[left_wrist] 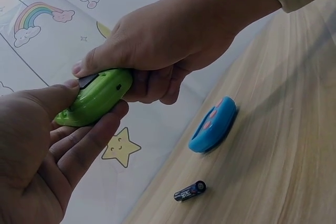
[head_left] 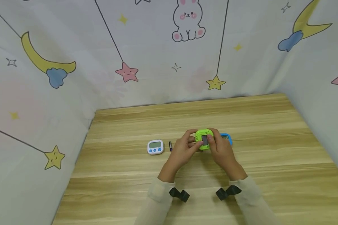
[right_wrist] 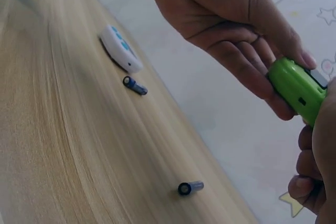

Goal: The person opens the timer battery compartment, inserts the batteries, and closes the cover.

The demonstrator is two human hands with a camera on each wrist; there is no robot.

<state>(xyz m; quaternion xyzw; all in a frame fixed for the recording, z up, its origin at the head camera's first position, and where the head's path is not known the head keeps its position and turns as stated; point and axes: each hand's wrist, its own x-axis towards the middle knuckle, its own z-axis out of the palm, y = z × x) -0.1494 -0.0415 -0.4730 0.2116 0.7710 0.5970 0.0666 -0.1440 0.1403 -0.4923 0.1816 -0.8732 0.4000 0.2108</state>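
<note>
A bright green digital timer is up off the table with its back, bearing a dark rectangular panel, facing up. My left hand grips its left side, thumb on the back and fingers beneath. From the other side my right hand holds it, its thumb pressing by the panel. In the left wrist view, the green timer shows its edge between both hands. One small battery lies on the table below it; another battery lies left of my left hand. The battery compartment's inside cannot be made out.
A white timer with blue buttons lies on the table to the left. Partly behind my right hand is a blue timer, with reddish buttons in the left wrist view. Patterned white cloth surrounds the wooden table.
</note>
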